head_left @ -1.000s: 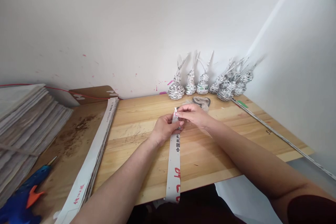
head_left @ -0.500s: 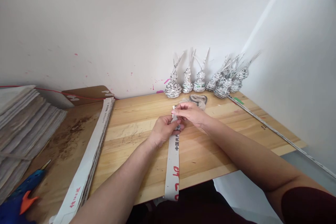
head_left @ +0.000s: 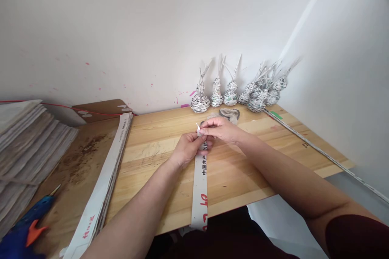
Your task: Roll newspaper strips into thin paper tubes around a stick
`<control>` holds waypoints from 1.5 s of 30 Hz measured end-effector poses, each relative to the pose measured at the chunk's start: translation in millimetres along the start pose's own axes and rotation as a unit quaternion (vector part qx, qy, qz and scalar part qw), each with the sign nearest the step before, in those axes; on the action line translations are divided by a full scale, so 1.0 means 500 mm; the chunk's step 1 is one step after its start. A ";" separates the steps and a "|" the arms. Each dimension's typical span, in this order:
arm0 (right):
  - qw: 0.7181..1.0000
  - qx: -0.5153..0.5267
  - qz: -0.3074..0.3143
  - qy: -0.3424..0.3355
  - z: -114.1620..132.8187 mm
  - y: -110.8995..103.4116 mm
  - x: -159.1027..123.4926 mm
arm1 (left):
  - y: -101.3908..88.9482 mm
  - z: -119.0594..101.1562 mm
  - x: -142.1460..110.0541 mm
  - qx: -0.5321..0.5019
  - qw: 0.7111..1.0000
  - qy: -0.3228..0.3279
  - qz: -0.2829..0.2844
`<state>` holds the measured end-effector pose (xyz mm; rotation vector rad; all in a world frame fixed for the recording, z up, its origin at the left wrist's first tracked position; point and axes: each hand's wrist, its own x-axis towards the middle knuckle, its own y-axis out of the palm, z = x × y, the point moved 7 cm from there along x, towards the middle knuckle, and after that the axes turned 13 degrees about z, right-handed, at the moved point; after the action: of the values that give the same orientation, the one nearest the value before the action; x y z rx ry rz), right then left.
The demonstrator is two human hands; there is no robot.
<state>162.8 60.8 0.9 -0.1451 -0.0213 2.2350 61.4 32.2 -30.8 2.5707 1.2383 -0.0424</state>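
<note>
Both hands are working at the far end of a white paper strip [head_left: 199, 194], which is lying lengthwise over a pale wooden board [head_left: 152, 170], its near end reaching just past the front edge toward the person's dark clothing. Left hand [head_left: 190, 145]: thumb and fingers are pinching the strip a little below its far end, thumb lying on top; the fingers behind the paper are partly hidden. Right hand [head_left: 222, 130]: thumb and index finger are pressing together on the tip, where a small white point is sticking up; the remaining fingers are curling beneath, and their exact contact cannot be told. The hands are nearly touching each other. Black printed characters are showing just below the left fingers, and large red marks are showing closer to the near end. Just beyond the right hand, a crumpled grey-beige cloth [head_left: 232, 116] is lying on the board. Along the white wall [head_left: 146, 28], three woven gourd-shaped pieces [head_left: 200, 103] are standing in a row, with a cluster of similar pieces [head_left: 258, 99] crowding together to their right. A long thin rod [head_left: 316, 149] is running from that cluster past the board's right edge. To the left, a stack of long paper strips [head_left: 100, 194] is lying lengthwise; farther left, a blue tool with an orange trigger [head_left: 24, 226] is resting near a tied bundle of paper [head_left: 30, 145].
</note>
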 end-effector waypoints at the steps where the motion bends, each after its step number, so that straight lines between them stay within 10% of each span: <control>1: 1.000 0.014 0.002 0.004 -0.002 0.000 0.000 | 0.002 0.000 0.001 -0.010 1.000 0.004 0.008; 45: 0.990 0.136 -0.014 0.019 -0.034 -0.002 0.008 | 0.012 0.000 0.001 -0.014 0.999 -0.013 0.028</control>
<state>162.8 64.1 -16.5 -0.0370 0.2993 2.1828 66.0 29.0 -29.2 2.5709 1.1492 -0.0455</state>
